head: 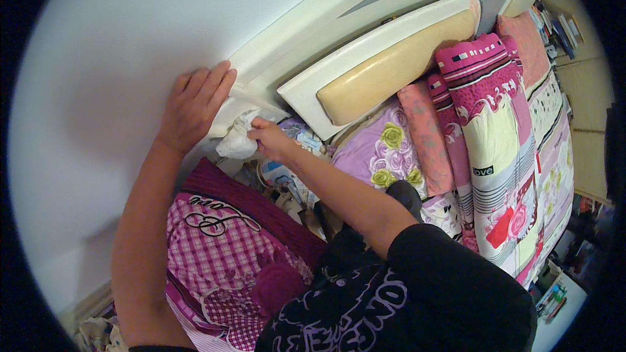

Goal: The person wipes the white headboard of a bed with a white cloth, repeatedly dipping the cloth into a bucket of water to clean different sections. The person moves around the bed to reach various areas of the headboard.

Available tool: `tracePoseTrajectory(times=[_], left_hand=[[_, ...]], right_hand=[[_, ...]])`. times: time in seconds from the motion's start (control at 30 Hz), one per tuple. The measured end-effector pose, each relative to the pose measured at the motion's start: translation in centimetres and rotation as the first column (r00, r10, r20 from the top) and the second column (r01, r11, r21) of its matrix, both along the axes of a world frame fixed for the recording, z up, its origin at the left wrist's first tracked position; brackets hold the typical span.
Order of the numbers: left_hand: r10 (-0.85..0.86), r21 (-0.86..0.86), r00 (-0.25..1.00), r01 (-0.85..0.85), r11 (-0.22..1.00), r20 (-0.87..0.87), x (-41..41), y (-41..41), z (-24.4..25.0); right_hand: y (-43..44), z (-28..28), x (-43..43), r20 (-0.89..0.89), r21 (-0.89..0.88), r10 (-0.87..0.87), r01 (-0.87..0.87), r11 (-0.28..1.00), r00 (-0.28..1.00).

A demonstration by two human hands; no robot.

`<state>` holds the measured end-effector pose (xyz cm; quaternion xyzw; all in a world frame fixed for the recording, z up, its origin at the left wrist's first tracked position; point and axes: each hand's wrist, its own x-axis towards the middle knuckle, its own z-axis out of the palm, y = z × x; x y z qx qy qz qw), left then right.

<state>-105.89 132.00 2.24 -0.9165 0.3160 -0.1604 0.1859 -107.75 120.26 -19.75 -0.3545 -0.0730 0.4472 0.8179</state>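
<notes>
My right hand (pixel 268 138) grips a crumpled white cloth (pixel 238 137), held near the lower corner of a white window frame or ledge (pixel 254 71). Whether the cloth presses on the ledge I cannot tell. Further left, my left hand (pixel 198 107) lies with outstretched fingers against the white wall (pixel 112 58), its fingertips at the edge where the wall meets the frame. Nothing is in that hand. Below the cloth, small papers and packets (pixel 288 181) are heaped in a gap, partly hidden by my right forearm.
A bed headboard with a tan padded panel (pixel 391 68) stands at the right. On the bed are a lilac floral pillow (pixel 376 151), a pink pillow (pixel 428 139) and a folded quilt (pixel 494 132). Magenta checked bedding (pixel 220 249) lies below my arms. Books (pixel 567 32) fill a far shelf.
</notes>
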Motion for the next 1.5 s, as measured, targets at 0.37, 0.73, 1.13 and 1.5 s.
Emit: tracePoseTrajectory(times=[0.37,0.73,1.13,1.5], left_hand=[[-0.003,-0.007,1.000,0.004,1.000,0.029,-0.5,0.4,-0.1],[-0.030,-0.041,0.999,0.031,0.999,0.027,0.2,-0.1,0.3],[-0.034,-0.057,0.999,0.035,0.998,0.007,0.3,-0.2,0.0],[-0.022,-0.067,0.999,0.024,0.998,0.023,-0.1,0.1,0.1]], right_hand=[[-3.2,3.3,-3.0,0.837,-0.545,0.375,0.560,0.624,0.398],[-1.7,3.9,2.5,0.666,-0.538,0.738,0.612,0.579,-0.113],[2.0,2.0,-1.1,0.744,-0.511,0.137,0.424,0.748,0.654],[0.3,4.8,-1.7,-0.488,0.299,-0.095,0.269,0.916,0.868]])
